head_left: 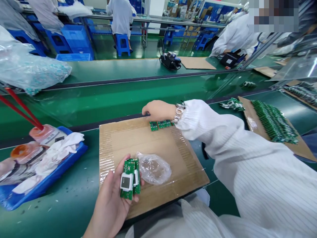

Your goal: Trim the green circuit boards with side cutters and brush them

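Observation:
My left hand (112,195), at the front of the cardboard sheet (123,138), is closed around a small stack of green circuit boards (128,180); the top one carries a white-framed grey square part. My right hand (158,110), with a metal watch at the wrist, reaches over the sheet's far edge. Its fingers are bent and pressed together, pointing left and down; whatever they may hold is hidden. Just below it, small green boards (160,124) lie in a row on the cardboard, partly covered by my wrist. A crumpled clear plastic bag (155,168) rests beside my left hand.
To the left stands a blue tray (61,170) with bottles, white cloths and red-handled tools. A filled plastic bag (32,66) lies behind it. At right, stacked circuit boards (274,120) sit on cardboard. A black device (170,61) stands on the far ledge; other people work beyond.

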### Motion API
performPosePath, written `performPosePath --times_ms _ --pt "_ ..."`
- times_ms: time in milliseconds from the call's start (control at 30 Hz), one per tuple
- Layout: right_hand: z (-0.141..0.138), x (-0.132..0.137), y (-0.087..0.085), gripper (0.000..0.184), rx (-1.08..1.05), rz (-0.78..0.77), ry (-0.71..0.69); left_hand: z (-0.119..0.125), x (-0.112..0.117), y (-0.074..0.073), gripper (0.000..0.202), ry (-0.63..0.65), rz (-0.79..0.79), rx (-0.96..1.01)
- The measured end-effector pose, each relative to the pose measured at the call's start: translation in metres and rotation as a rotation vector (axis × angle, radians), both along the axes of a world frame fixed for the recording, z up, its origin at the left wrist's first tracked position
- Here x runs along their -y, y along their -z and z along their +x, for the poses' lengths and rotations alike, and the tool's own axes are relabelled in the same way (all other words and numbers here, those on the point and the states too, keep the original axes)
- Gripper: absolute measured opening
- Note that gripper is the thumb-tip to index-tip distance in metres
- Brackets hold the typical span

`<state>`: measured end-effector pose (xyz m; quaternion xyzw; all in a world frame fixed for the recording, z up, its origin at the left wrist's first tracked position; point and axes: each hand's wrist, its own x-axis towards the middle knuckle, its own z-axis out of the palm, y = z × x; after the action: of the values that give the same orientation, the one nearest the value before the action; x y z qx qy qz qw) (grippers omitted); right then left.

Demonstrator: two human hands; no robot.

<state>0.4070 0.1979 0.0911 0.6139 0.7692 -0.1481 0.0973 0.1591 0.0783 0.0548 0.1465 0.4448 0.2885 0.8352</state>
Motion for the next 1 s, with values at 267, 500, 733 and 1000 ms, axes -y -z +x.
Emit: performPosePath --times_ms 267,500,733,1000 --pt "-0.058 0.076 -0.006 0.034 -0.563 -0.002 -0.666 0.002 0.005 0.003 0.052 0.002 0.046 0.048" --pt "-0.065 0.072 -0.011 0.016 -0.585 -0.109 -0.73 0.004 0.013 0.005 0.049 0.035 0.034 0.069" --pt "-0.069 0.058 -0.006 0.013 -0.78 -0.264 -0.632 0.001 0.012 0.011 0.044 0.083 0.073 0.192" --pt "-0.058 0.029 -0.003 0.014 -1.037 -0.43 -0.336 -0.001 0.002 0.012 0.054 0.109 0.059 0.266"
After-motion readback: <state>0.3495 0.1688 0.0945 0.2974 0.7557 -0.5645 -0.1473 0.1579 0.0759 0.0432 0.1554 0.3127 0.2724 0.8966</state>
